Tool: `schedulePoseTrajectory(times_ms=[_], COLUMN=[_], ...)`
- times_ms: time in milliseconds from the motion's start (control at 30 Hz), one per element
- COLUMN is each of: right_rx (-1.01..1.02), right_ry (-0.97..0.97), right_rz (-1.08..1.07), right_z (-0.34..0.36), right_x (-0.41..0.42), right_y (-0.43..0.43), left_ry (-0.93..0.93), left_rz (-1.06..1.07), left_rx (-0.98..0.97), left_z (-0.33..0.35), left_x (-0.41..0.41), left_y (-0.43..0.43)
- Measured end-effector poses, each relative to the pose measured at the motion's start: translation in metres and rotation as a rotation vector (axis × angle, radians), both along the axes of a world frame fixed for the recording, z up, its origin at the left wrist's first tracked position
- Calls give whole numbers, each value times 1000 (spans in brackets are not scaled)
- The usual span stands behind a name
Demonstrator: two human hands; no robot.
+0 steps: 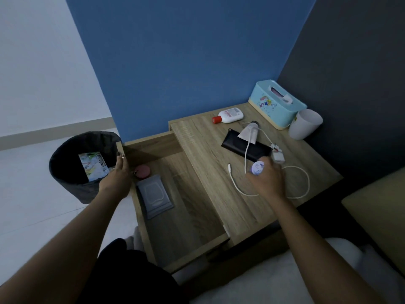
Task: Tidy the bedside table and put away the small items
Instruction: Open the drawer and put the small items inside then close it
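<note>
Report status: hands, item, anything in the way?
Left hand grips the front edge of the open drawer. Right hand grips small jar on the tabletop. White cable loops beside and beneath that hand.

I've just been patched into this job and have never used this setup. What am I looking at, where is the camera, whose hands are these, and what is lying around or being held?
There is no machine here. These are a person's two bare hands, filmed by one wide-angle camera worn on the head and looking down. The left hand holds the front edge of the open drawer, which contains a wipes pack and a red round item. The right hand grips a small round jar. On the bedside table are a lotion bottle, a tissue box, a white cup, a black case with a white tube across it, and a charging cable. A dark bin stands on the floor, left.
</note>
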State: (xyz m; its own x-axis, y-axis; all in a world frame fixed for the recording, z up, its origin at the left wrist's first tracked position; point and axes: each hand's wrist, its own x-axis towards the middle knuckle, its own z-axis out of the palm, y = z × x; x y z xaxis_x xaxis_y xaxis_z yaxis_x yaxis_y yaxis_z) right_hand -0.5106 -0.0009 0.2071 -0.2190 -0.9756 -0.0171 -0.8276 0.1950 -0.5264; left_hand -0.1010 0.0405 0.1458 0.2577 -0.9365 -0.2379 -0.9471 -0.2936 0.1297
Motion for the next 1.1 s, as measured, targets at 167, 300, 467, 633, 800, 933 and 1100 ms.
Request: schedulePoseTrajectory(times_ms=[167, 300, 467, 633, 800, 933, 1100], right_rx=[-18, -30, -161, -349, -270, -128, -298], right_ry=[-48, -42, -9, -90, -150, -79, 183], right_rz=[4, -5, -18, 104, 322, 456, 504], right_z=[-1, 0, 24, 53, 31, -17, -57], right_x=[4, 5, 25, 95, 180, 229, 267], right_y=[-4, -4, 0, -13, -21, -28, -36], left_ry=[-3, 0, -1, -6, 2, -11, 15], left_rz=[-6, -7, -17, -4, -8, -32, -11], left_rx=[12, 2, -6, -28, -63, -95, -118], left_z=[-1, 2, 6, 10, 10, 2, -6], left_x=[1, 1, -3, -9, -11, -9, -5], left_y=[-1, 0, 1, 4, 7, 9, 6])
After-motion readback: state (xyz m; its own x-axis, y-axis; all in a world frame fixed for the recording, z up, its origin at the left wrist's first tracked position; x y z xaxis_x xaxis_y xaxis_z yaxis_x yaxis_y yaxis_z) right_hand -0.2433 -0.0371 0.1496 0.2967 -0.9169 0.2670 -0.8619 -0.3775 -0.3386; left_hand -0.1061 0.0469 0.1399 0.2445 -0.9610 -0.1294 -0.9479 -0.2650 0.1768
